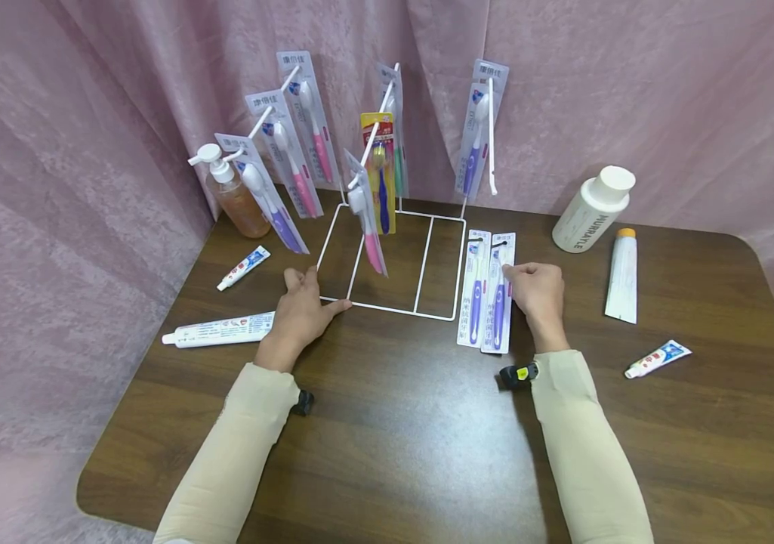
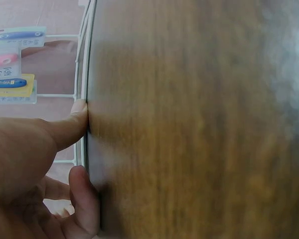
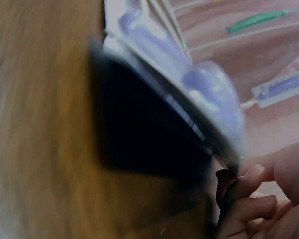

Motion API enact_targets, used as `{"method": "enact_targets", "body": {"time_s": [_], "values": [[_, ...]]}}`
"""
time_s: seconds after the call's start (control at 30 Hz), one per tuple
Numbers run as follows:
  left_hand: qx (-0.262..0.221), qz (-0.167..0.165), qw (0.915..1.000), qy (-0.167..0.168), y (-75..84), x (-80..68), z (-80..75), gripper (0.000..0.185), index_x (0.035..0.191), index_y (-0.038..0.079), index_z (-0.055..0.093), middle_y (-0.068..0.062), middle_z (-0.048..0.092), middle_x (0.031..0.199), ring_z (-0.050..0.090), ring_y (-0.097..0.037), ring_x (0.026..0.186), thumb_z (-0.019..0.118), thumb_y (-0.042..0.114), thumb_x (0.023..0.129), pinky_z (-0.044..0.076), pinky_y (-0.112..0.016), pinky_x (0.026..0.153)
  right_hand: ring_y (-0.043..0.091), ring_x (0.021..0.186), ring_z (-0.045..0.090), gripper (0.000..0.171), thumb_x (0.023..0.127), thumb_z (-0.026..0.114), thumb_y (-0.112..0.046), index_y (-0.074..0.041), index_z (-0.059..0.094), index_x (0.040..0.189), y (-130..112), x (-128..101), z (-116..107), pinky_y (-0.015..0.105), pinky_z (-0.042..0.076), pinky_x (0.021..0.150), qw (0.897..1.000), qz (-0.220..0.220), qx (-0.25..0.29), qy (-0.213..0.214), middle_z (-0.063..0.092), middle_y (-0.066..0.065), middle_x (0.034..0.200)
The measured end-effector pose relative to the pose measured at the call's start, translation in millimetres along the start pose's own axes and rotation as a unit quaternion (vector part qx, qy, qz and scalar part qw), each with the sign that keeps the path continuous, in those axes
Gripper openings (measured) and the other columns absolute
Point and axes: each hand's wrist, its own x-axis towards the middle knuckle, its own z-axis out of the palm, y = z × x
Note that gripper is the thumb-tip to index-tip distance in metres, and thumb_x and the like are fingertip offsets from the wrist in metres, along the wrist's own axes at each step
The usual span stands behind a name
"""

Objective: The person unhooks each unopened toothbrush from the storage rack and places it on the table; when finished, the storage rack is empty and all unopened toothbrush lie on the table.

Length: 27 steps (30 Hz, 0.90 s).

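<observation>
My right hand [image 1: 539,295] pinches the right edge of a packaged purple toothbrush [image 1: 498,302] between thumb and fingers. In the right wrist view, that pack's near edge [image 3: 209,89] is tilted up off the table, with a dark shadow beneath. A second packaged toothbrush [image 1: 473,287], also purple, lies close along its left side. At the front left corner of a white wire display rack [image 1: 400,309], my left hand [image 1: 300,311] rests with its fingers spread. Its thumb [image 2: 72,127] presses on the front bar in the left wrist view.
Packaged toothbrushes hang from the rack's hooks, among them a yellow-red pack [image 1: 387,204]. Left of the rack are a pump bottle [image 1: 244,204], a small toothpaste tube [image 1: 244,268] and a large one [image 1: 217,331]. On the right are a white bottle [image 1: 587,215] and two tubes [image 1: 622,279].
</observation>
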Motion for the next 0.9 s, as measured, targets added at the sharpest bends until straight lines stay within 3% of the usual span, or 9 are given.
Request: {"method": "enact_targets", "body": {"time_s": [0.13,0.27,0.5,0.6,0.73,0.9], "values": [[0.008,-0.004,1.0,-0.001,4.1,-3.2,-2.7,0.105,0.178,-0.01,0.023,-0.03,0.035,0.155,0.072,-0.056,0.105,0.078,0.048,0.109,0.06,-0.064,0.108,0.029,0.1,0.068,0.037,0.107,0.078,-0.042,-0.009,0.091,0.119,6.5,6.6,-1.7,0.04,0.049,0.082,1.0,-0.001,0.002,-0.011,0.082,0.011,0.104],[0.006,-0.006,1.0,0.0,4.4,-3.5,-2.6,0.105,0.178,-0.009,0.023,-0.03,0.034,0.155,0.072,-0.055,0.103,0.078,0.048,0.109,0.06,-0.064,0.108,0.025,0.092,0.067,0.036,0.105,0.08,-0.042,-0.009,0.092,0.114,5.1,8.8,-5.0,0.038,0.049,0.079,1.0,0.003,-0.009,-0.011,0.079,0.002,0.084],[0.009,-0.007,0.9999,-0.007,3.3,-3.2,-1.8,0.106,0.178,-0.009,0.021,-0.029,0.033,0.155,0.072,-0.052,0.102,0.076,0.05,0.11,0.06,-0.063,0.106,0.017,0.085,0.066,0.039,0.105,0.078,-0.041,-0.004,0.092,0.111,-26.7,-35.1,-19.9,0.033,0.045,0.078,1.0,-0.013,-0.022,0.008,0.068,-0.013,0.057],[0.011,-0.007,0.9999,-0.007,3.2,-3.2,-1.7,0.106,0.178,-0.008,0.022,-0.03,0.033,0.155,0.071,-0.051,0.101,0.077,0.05,0.11,0.06,-0.063,0.105,0.008,0.072,0.065,0.039,0.107,0.078,-0.037,0.0,0.09,0.112,-34.7,-48.9,-23.2,0.026,0.047,0.073,1.0,-0.024,-0.007,0.011,0.065,-0.017,0.053],[0.01,-0.005,0.9999,-0.006,3.0,-3.1,-1.4,0.106,0.178,-0.008,0.022,-0.03,0.033,0.156,0.072,-0.052,0.102,0.077,0.05,0.11,0.06,-0.063,0.106,0.001,0.051,0.064,0.035,0.106,0.08,-0.031,0.003,0.089,0.108,-34.4,-48.5,-20.7,0.019,0.05,0.059,0.999,-0.022,0.019,0.012,0.067,-0.014,0.055],[0.009,-0.004,0.9999,-0.005,2.8,-3.2,-1.7,0.106,0.178,-0.009,0.021,-0.03,0.033,0.156,0.072,-0.055,0.106,0.076,0.05,0.11,0.06,-0.064,0.107,0.003,0.05,0.068,0.031,0.104,0.081,-0.027,0.003,0.09,0.104,-22.1,-30.3,-15.4,0.021,0.053,0.053,1.0,-0.019,0.022,0.006,0.072,-0.008,0.057]]}}
